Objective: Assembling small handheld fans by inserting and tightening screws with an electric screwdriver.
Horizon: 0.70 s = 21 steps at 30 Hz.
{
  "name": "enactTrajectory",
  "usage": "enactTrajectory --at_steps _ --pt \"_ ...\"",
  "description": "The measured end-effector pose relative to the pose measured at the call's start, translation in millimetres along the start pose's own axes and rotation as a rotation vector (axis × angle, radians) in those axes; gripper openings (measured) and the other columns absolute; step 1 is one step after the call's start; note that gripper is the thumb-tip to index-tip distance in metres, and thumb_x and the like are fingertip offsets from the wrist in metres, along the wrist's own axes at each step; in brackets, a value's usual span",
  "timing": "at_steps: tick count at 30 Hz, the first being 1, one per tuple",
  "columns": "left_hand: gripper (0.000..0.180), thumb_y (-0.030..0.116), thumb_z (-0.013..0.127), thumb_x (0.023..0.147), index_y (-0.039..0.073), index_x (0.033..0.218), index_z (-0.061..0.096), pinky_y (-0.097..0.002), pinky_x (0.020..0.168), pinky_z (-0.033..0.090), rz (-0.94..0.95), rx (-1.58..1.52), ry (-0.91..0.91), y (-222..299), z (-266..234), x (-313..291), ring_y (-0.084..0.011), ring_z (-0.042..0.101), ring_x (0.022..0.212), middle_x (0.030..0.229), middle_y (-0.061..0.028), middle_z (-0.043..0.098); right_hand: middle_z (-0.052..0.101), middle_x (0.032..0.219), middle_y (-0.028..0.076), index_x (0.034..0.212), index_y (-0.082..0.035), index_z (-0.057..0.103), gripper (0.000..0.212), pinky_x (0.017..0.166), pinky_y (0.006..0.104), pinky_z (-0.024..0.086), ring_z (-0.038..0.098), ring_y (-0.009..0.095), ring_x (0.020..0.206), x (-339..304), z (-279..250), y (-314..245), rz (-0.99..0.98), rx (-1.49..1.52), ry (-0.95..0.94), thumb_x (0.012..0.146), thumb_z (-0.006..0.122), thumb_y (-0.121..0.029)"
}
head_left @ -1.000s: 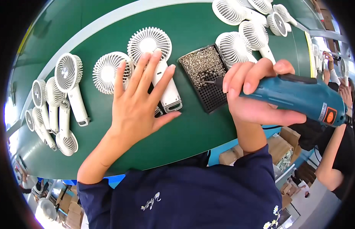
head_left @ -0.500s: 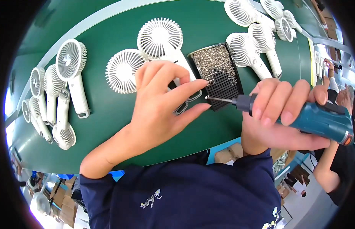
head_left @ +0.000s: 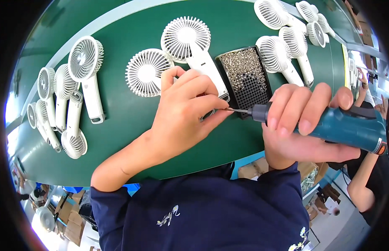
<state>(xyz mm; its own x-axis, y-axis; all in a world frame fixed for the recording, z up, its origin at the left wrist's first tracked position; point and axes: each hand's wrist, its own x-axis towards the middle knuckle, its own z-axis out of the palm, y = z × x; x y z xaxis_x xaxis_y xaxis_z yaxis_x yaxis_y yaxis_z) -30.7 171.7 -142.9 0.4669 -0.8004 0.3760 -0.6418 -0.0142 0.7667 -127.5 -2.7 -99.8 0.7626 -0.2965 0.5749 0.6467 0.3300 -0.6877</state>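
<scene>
My right hand (head_left: 301, 121) is wrapped around a teal electric screwdriver (head_left: 349, 130), whose thin bit (head_left: 241, 111) points left. Thumb and forefinger of my left hand (head_left: 188, 108) are pinched together at the tip of that bit, where a small bright screw sat a moment earlier; the fingers now hide it. Just beyond the left hand lie two white handheld fans, the left fan (head_left: 147, 72) and the right fan (head_left: 186, 37), their handles partly covered by the hand. Under the bit stands a black tray (head_left: 247, 94) with many small metal screws (head_left: 242, 65) heaped at its far end.
Several white handheld fans (head_left: 83, 58) lie on the left of the green table (head_left: 132, 125); more fans (head_left: 274, 53) lie at the far right. Cardboard boxes (head_left: 253, 168) stand below the near edge. Another person's arm (head_left: 363, 182) shows at the right.
My left thumb and forefinger, apart before, have closed on the tip of the bit. The view has shifted slightly, so the table's contents appear farther right.
</scene>
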Motion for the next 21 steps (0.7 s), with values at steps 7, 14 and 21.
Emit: enactTrajectory --at_steps 7,14,21 --pt "0.022 0.008 0.087 0.063 0.011 0.078 0.071 -0.0352 0.082 0.033 -0.002 0.017 -0.012 -1 1 -2 -0.0151 0.051 0.072 0.077 0.0032 0.054 0.057 0.078 0.004 0.132 -0.011 0.047 0.078 0.045 0.0323 0.049 0.056 0.018 0.049 1 -5 3 0.022 -0.017 -0.045 0.088 0.052 -0.075" --pt "0.021 0.009 0.086 0.064 0.011 0.078 0.071 -0.0363 0.084 0.034 0.031 0.012 -0.086 -6 2 5 -0.0158 0.051 0.072 0.077 0.0026 0.053 0.057 0.078 0.005 0.133 -0.012 0.045 0.085 0.046 0.0340 0.050 0.056 0.018 0.050 11 -19 3 0.130 0.032 -0.267 0.083 0.054 -0.081" --pt "0.021 0.010 0.081 0.070 0.009 0.087 0.069 -0.0390 0.091 0.037 0.034 0.153 -0.127 -11 10 11 -0.0194 0.055 0.085 0.087 -0.0003 0.055 0.056 0.083 0.012 0.135 -0.006 0.041 0.095 0.053 0.0381 0.050 0.058 0.024 0.057 -2 -23 17 -0.036 -0.147 -0.229 0.082 0.049 -0.085"
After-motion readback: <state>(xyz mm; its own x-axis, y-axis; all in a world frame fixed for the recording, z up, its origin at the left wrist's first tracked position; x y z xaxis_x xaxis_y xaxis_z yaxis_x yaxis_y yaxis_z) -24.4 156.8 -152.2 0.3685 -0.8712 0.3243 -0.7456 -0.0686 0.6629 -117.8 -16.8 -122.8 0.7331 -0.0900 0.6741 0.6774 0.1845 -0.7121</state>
